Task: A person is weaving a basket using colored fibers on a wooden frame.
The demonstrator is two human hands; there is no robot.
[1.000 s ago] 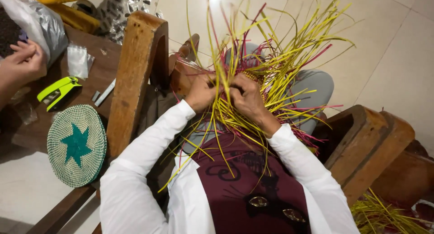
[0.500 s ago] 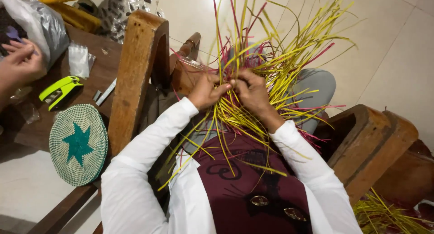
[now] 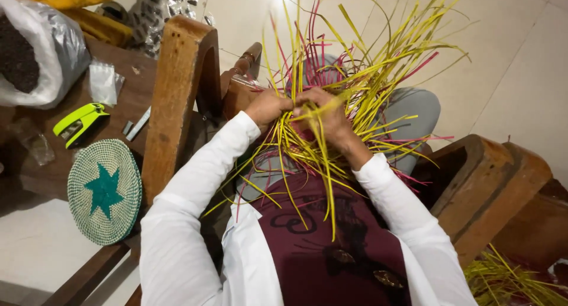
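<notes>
Left hand (image 3: 267, 107) and right hand (image 3: 327, 114): each grip pinched on yellow and pink straw strands (image 3: 361, 75), held over the lap so loose ends fan outward | woven round mat (image 3: 104, 191) lies flat on desk (image 3: 133, 99), beside green stapler (image 3: 80, 124)

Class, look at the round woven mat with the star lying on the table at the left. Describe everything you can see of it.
The round woven mat is a flat disc coiled in pale, straw-like fibre stitched with green, giving fine concentric rings. A solid teal five-pointed star fills its centre. It looks finished and intact. It lies flat on the dark wooden table, its lower edge overhanging the table's rim, beside the wooden chair arm. A lime-green stapler lies just above it, apart. No hand touches it.
</notes>
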